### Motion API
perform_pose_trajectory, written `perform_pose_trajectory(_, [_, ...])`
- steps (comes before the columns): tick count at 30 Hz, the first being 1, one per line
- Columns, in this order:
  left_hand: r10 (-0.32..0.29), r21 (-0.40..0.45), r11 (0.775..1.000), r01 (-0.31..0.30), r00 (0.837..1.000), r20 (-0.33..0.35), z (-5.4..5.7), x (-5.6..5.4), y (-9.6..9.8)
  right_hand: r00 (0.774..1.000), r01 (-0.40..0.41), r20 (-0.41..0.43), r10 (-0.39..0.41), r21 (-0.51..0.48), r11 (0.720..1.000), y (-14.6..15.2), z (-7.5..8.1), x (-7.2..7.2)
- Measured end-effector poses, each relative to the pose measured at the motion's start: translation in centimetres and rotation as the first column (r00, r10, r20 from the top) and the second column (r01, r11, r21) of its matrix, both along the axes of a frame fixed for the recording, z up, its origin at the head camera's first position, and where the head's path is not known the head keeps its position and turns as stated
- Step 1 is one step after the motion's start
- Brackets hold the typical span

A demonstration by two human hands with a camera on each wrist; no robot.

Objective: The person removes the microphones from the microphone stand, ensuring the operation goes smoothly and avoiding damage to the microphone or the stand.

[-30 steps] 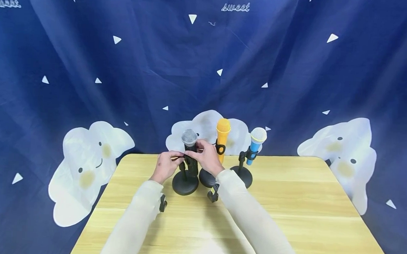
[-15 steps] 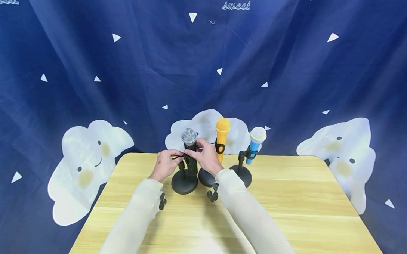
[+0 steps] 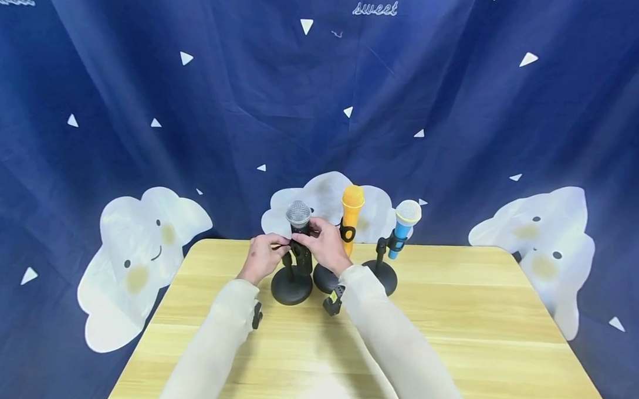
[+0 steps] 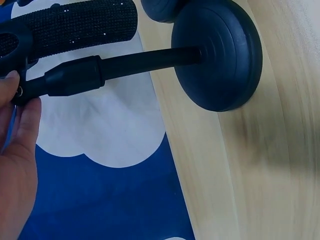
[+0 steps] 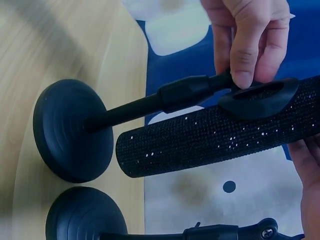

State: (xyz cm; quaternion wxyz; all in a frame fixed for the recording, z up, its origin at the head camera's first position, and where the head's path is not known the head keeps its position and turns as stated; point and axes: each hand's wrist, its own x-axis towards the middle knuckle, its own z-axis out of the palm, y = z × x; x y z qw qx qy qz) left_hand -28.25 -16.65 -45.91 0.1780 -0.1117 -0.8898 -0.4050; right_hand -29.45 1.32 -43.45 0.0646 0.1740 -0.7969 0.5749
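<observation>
A black microphone (image 3: 298, 213) with a silver mesh head leans in the clip of a small black desk stand (image 3: 292, 288). Dark sparkly texture covers its body (image 5: 175, 145) in the right wrist view. With thumb and fingertips my left hand (image 3: 263, 257) pinches the stand's pivot joint (image 4: 30, 90), just below the clip. My right hand (image 3: 325, 245) holds the upper body of the microphone from the other side; in the right wrist view only part of that hand (image 5: 306, 172) shows. The oval clip (image 5: 260, 98) goes around the microphone's body.
Just right of my hands, a yellow microphone (image 3: 352, 206) stands in a black stand, its base partly hidden by my right arm. Beside it, a blue microphone (image 3: 400, 230) with a white head tilts in another stand (image 3: 384, 278). A blue cloud-patterned curtain (image 3: 323, 105) hangs behind the wooden table (image 3: 484, 322).
Both hands keep their places on the microphone and stand. The head view shifts very slightly; the stands and microphones stay where they were.
</observation>
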Motion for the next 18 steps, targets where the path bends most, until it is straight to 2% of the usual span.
perform_pose_trajectory(7, [-0.020, -0.005, 1.000, 0.020, 1.000, -0.018, 0.12, 0.14, 0.15, 1.000, -0.002, -0.008, 0.002, -0.002, 1.000, 0.20, -0.10, 0.00])
perform_pose_trajectory(18, [-0.017, -0.012, 1.000, 0.017, 0.999, -0.044, 0.09, 0.29, 0.23, 1.000, -0.027, -0.008, 0.027, 0.020, 0.999, 0.28, 0.14, -0.07])
